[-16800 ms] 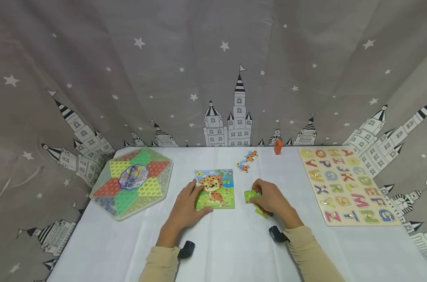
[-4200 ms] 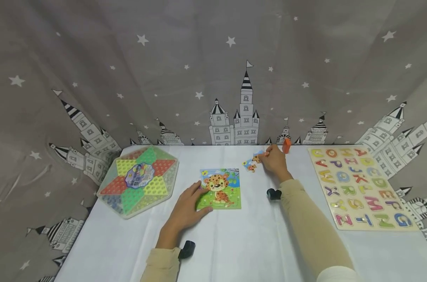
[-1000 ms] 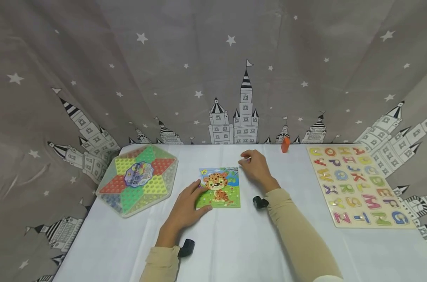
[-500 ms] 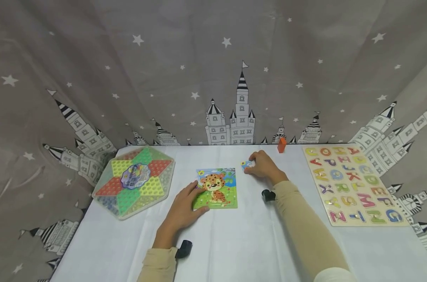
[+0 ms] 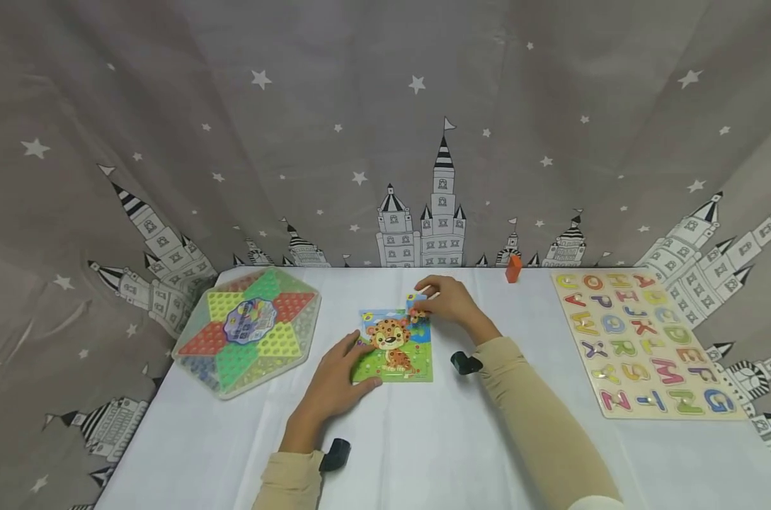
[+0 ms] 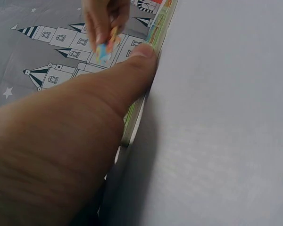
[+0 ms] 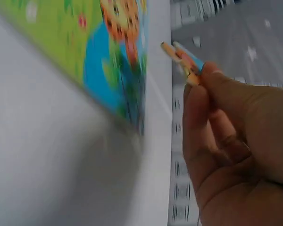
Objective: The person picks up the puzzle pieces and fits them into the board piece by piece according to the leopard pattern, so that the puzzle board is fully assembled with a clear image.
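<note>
A square jigsaw puzzle (image 5: 394, 354) of a spotted leopard cub on grass lies on the white table. My left hand (image 5: 337, 379) rests at its near left corner, thumb (image 6: 139, 59) straight along the edge in the left wrist view, fingers on the left side. My right hand (image 5: 449, 299) pinches jigsaw pieces (image 5: 415, 303) with blue and orange print over the puzzle's far right corner. In the right wrist view the pieces (image 7: 186, 61) look like two thin layers between thumb and fingertips, raised off the puzzle.
Left of the puzzle lies a hexagonal Chinese checkers set (image 5: 248, 333) in a clear case. A wooden alphabet peg board (image 5: 646, 347) lies at the right. A small orange block (image 5: 513, 269) stands at the table's far edge, before a grey castle-print curtain (image 5: 283, 156).
My right hand has carried the pieces from right of the puzzle leftward over its far right corner, tipping them along the way. My left hand stays at the near left corner.
</note>
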Demonstrator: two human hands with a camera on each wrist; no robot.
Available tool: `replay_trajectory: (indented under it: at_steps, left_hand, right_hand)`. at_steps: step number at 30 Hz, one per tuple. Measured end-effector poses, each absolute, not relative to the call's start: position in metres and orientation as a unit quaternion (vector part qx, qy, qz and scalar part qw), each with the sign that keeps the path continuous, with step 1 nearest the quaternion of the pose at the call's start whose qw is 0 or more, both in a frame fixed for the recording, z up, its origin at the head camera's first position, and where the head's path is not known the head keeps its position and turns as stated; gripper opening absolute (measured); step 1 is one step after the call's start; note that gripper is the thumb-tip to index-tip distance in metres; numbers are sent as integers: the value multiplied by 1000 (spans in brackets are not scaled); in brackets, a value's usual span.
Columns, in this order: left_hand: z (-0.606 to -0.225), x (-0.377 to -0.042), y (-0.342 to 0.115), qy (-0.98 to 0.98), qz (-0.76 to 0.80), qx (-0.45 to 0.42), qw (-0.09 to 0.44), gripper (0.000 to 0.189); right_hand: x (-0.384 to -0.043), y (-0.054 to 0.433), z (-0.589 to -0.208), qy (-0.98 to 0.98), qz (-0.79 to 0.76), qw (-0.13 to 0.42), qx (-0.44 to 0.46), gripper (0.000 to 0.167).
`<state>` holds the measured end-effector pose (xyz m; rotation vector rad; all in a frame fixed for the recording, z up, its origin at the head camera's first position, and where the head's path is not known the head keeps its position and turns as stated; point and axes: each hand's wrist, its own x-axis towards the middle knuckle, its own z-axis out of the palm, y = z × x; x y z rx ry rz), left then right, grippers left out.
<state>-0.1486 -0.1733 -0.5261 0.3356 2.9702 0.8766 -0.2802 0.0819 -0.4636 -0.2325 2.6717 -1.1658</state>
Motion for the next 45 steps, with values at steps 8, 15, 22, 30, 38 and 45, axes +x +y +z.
replay_trajectory:
  at_steps: [8,15,22,30,38,45]
  left_hand:
    - [-528,-151,-172,953,275,123,4,61]
    - [-524,-150,-174,953,276,122,16,61]
    - [-522,-149,-175,954,276,117,19,60]
    - [-524,-149,-174,954,274,118,21,60]
    - [-523,-150,-173,954,272,123,20,61]
    - [-523,-150,-173,955,268,125,18,61]
  right_hand:
    - [-269,24,-481,895,-404,125,-141,27]
    - [-267,5,-486,912,-366,106,-152,25]
    - [-267,-5,-487,924,-317,112,-182,27]
    - [-264,-3,-488,924,-309,120,-191,39]
    - [-263,0,-490,932,-279,96,-209,45]
    - [-257,-2,-492,933,-285,99,-197,44]
